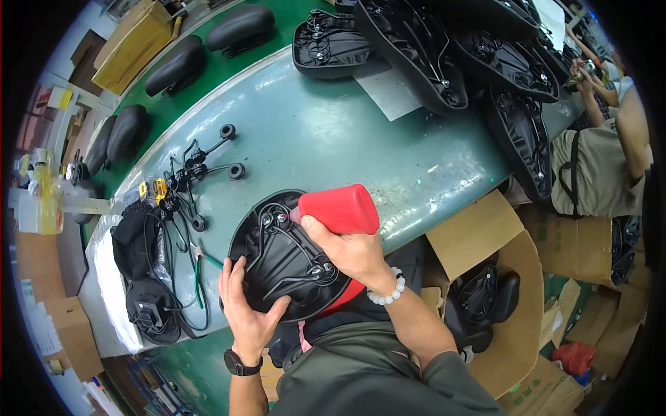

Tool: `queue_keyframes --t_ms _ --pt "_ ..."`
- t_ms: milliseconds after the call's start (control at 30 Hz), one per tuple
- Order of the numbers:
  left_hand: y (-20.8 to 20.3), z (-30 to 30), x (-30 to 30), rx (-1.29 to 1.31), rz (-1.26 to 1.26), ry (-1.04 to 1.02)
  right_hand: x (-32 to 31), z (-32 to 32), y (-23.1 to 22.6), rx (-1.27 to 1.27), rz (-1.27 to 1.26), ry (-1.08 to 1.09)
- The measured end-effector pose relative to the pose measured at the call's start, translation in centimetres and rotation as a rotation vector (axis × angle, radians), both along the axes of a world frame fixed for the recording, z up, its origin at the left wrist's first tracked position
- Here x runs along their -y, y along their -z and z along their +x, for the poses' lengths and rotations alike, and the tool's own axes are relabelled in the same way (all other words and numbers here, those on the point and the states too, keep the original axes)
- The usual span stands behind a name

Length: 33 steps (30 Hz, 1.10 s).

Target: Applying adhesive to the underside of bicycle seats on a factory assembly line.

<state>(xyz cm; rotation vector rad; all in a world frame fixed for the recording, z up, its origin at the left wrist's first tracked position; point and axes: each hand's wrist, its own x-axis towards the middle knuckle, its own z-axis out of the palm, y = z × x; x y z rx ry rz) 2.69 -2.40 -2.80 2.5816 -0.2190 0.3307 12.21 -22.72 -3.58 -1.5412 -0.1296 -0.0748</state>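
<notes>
A black saddle (243,277) lies upside down at the table's near edge, its hollow underside with bent metal rods and round fittings facing up. My left hand (251,315) holds its left rim, thumb over the inside and fingers along the outer edge. In my right hand (350,256) is a red squeeze bottle (343,209), tilted so its nozzle points left at the fittings on the saddle's far end. Whether the nozzle touches them, I cannot tell. Green-handled pliers (198,281) lie on the table left of the saddle.
Black rods with round ends (194,170) and a bundle of black cables (149,305) lie on the left. Several upturned saddles (416,55) are piled at the far right. More saddles (243,29) rest on a green surface beyond. A cardboard box (520,298) with saddles stands right; another person (600,166) is beyond.
</notes>
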Motion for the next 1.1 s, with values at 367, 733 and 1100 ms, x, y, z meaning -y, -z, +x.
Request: queue_keyframes --t_ms 367,733,1100 --pt "0.4 0.1 0.0 0.008 0.016 -0.024 1.2 -1.0 0.3 0.032 0.179 0.082" --pt "0.5 -0.1 0.2 0.018 0.000 -0.020 5.3 -2.8 -1.0 -0.027 0.002 -0.014" --pt "0.3 0.0 -1.3 -0.016 -0.140 -0.032 5.5 -2.6 -0.9 -0.191 0.218 -0.071"
